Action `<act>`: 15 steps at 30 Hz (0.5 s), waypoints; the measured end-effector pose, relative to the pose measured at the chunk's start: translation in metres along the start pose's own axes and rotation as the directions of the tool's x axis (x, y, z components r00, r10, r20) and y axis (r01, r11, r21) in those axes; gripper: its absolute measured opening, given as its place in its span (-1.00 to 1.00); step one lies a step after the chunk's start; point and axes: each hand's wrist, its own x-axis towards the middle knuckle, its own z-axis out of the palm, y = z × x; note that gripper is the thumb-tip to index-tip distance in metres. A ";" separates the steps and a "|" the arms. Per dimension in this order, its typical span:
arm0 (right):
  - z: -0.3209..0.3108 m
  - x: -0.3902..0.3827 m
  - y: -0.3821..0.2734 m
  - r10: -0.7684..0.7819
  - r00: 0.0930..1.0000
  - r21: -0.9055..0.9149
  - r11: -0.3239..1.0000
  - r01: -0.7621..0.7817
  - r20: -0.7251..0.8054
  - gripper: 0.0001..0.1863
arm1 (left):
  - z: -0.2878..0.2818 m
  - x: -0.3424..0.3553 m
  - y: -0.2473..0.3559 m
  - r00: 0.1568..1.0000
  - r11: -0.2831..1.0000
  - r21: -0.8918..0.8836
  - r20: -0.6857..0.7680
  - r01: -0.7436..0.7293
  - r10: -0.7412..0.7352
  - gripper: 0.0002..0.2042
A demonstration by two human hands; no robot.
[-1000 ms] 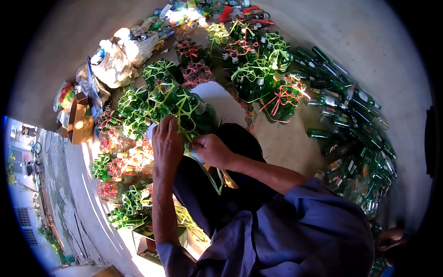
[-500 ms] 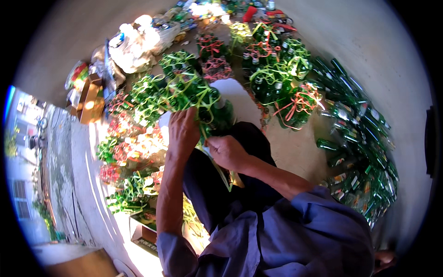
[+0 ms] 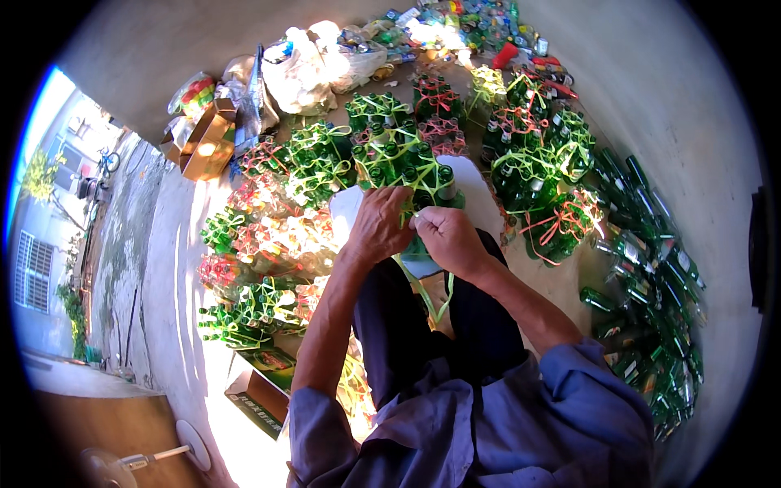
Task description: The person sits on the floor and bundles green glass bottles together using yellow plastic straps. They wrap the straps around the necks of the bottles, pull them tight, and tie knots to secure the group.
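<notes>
Just beyond my knees, a bundle of green glass bottles (image 3: 423, 163) stands upright on a white board (image 3: 480, 189). Yellow-green plastic strapping criss-crosses around the bottle necks. At the bundle's near edge, my left hand (image 3: 381, 221) has its fingers curled over the strapping beside a bottle neck. Close on its right, my right hand (image 3: 452, 237) is closed in a pinch on the same strapping. A loose strap end (image 3: 439, 302) hangs below the hands between my legs. My fingers partly hide the strapping they grip.
More strapped bottle bundles (image 3: 541, 159) stand beyond and to both sides. Loose green bottles (image 3: 651, 268) are heaped along the right wall. An open carton (image 3: 262, 386) sits lower left, a brown box (image 3: 210, 140) farther off. Plastic bags (image 3: 301, 73) and mixed bottles lie at the back.
The view has shifted, so the scene sits farther right. My right hand has moved up beside my left, level with the bundle's near edge, and the bundle looks more upright.
</notes>
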 end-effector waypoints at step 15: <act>-0.025 0.021 -0.009 0.029 0.985 -0.230 0.973 0.011 0.168 -0.77 | 0.019 0.005 -0.007 0.974 0.997 -0.062 -0.220 0.034 -0.047 -0.91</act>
